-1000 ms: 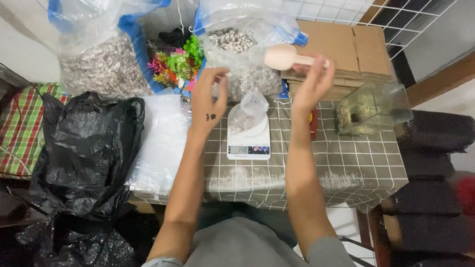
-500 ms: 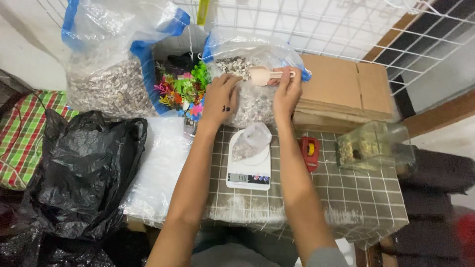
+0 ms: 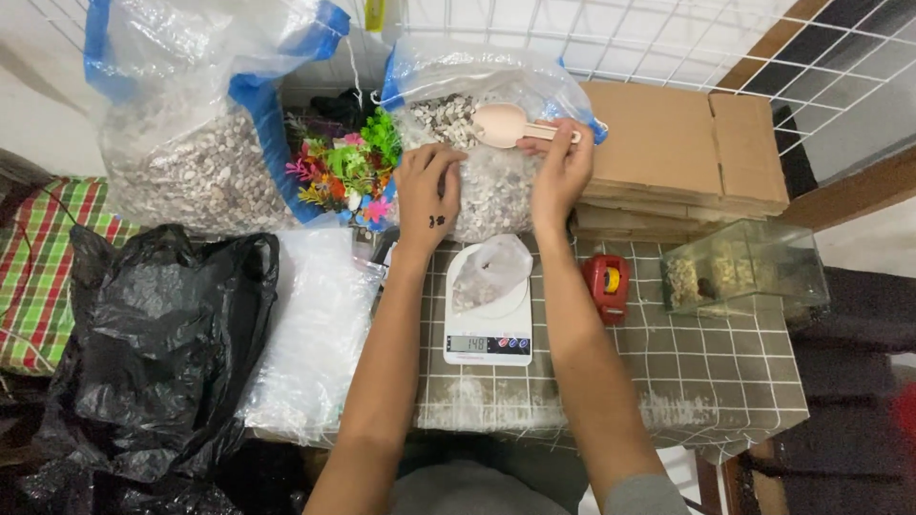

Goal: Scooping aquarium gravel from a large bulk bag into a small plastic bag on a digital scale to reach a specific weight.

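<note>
Two hands [image 3: 496,186], pale, perhaps plastic scoop [image 3: 506,124]

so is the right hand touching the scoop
Touching. The head view shows the right hand with its fingers closed around the handle of the pale scoop, above the open bag of gravel.

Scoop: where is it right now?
Head view, top centre: the scoop is in the right hand, over the open gravel bag behind the scale.
</note>
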